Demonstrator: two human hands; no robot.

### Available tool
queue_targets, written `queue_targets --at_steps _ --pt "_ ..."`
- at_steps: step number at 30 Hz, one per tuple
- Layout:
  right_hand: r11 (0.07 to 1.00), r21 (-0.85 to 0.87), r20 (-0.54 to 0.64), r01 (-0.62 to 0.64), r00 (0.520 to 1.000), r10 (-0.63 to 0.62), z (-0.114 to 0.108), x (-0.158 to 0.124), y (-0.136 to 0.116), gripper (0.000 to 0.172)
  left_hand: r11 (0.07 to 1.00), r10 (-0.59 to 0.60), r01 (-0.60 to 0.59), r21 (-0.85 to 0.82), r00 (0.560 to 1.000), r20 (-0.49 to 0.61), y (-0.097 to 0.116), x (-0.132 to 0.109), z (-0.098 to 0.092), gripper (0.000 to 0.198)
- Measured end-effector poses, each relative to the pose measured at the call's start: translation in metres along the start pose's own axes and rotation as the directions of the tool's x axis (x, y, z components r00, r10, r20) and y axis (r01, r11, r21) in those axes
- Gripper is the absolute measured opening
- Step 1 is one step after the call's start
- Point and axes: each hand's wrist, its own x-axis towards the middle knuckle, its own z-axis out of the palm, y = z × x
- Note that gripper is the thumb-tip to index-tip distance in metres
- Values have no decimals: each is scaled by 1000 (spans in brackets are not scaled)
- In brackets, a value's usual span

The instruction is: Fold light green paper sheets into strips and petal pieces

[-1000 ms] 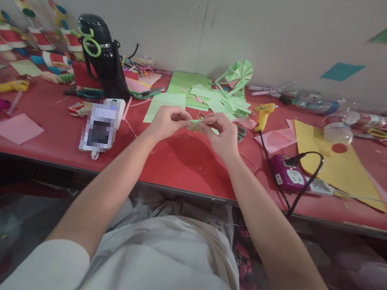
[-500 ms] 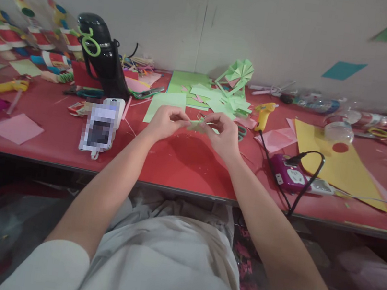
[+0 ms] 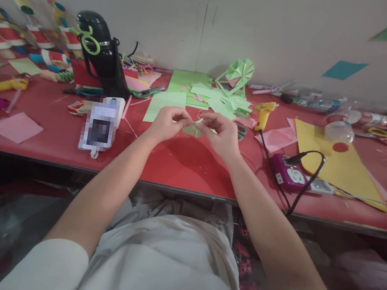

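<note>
Between my two hands is a small piece of light green paper (image 3: 193, 129), held a little above the red tabletop. My left hand (image 3: 168, 123) pinches its left side between thumb and fingers. On the right side, my right hand (image 3: 221, 133) pinches it the same way. The fingertips cover part of the paper, so its folds are hard to make out. Just behind the hands lie a pale green sheet (image 3: 165, 104) and several green paper scraps (image 3: 221, 103). A folded green paper wheel (image 3: 240, 73) stands behind the scraps.
Right of my hands are a yellow glue gun (image 3: 265, 114), scissors (image 3: 242, 133), a purple power strip (image 3: 289, 173) with a looping black cable, and yellow paper (image 3: 343, 162). Leftward stand a phone (image 3: 100, 126) and a black bottle (image 3: 101, 53). The table's front edge (image 3: 186, 191) lies near my body.
The green paper between my fingers has tilted and now shows a wider face below the fingertips. Both hands stay in nearly the same place.
</note>
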Motion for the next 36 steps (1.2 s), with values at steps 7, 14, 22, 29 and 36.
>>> queue_targets --at_steps 7,14,22,29,36 --pt "999 -13 24 34 999 -33 -1 0 3 22 999 43 -42 -16 997 61 0 -2 5 16" --pt "1000 -29 21 -8 1000 9 4 0 1 26 997 57 -55 47 997 -44 3 -2 7 16" --pt "996 -69 6 65 998 -64 0 0 1 24 996 1 -1 -91 1000 0 3 -2 11 21" --pt "999 -40 50 25 998 -23 4 0 1 32 997 25 -32 -75 996 -91 -1 -1 8 22" --pt "993 -110 -21 38 999 -40 0 1 3 39 989 2 -15 -148 996 -89 0 -2 12 24"
